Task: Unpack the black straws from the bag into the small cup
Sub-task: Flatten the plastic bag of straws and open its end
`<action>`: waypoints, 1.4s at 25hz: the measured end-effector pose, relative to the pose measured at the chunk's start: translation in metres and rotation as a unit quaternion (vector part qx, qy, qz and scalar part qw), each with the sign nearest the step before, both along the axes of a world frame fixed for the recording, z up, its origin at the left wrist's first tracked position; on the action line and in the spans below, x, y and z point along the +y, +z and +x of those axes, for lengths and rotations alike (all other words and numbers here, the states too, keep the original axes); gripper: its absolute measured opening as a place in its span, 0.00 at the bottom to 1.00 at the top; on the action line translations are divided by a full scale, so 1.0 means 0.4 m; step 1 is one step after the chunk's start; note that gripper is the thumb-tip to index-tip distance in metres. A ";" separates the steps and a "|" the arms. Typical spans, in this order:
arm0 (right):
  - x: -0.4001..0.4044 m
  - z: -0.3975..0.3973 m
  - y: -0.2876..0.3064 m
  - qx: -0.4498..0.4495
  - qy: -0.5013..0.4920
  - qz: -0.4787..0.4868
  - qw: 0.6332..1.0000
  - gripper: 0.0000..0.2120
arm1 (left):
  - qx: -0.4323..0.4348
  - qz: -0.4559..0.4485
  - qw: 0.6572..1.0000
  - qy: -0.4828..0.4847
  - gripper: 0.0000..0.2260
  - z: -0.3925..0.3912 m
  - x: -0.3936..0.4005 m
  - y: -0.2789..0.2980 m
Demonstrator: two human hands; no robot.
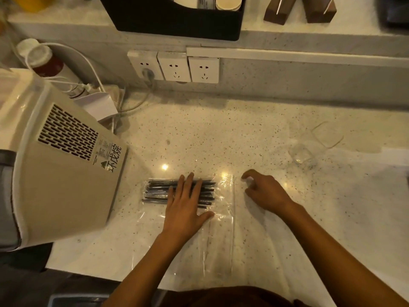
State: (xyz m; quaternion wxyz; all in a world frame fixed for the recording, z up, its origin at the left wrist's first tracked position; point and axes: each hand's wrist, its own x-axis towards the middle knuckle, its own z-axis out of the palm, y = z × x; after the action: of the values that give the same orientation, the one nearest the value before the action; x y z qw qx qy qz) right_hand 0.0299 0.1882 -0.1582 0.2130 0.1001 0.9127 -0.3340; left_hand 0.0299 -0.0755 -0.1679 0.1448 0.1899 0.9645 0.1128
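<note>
black straws [159, 189] lie in a flat bundle inside the clear plastic bag [221, 229], which is spread on the speckled stone counter [221, 129] just in front of the person. left hand [184, 202] rests flat on the bundle with fingers straight, probably pinning bag and straws so they do not slide. right hand [265, 191] hovers just beside the bag's right edge, fingers loosely curled and holding nothing, likely heading for the opening. small clear cup [302, 155] stands well apart to the right, with a clear square lid [327, 135] behind it. beige appliance [62, 165] crowds the left; wall sockets [174, 66] sit on the backsplash under warm, dim light.
</note>
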 end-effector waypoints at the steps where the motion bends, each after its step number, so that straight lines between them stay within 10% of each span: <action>1: 0.009 -0.028 0.003 -0.003 0.010 -0.016 1.000 0.16 | -0.005 -0.008 1.000 0.003 0.46 0.000 0.002 -0.007; 15: -0.029 -0.184 -0.014 -0.108 0.145 0.016 0.983 0.15 | -0.053 -0.026 0.998 -0.001 0.51 0.012 -0.014 -0.075; 25: -0.037 -0.124 -0.055 -0.012 -0.008 -0.254 0.967 0.09 | -0.047 0.011 0.999 -0.016 0.49 0.010 -0.031 -0.078; 35: -0.040 -0.137 -0.058 0.035 0.043 -0.154 0.987 0.11 | -0.043 0.017 0.999 -0.018 0.49 0.008 -0.035 -0.082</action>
State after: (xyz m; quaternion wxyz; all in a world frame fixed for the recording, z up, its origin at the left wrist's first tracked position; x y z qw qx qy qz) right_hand -0.0249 0.1722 -0.1813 0.2075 0.0150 0.8608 -0.4644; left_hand 0.0330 -0.0896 -0.2009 0.1849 0.2044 0.9518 0.1346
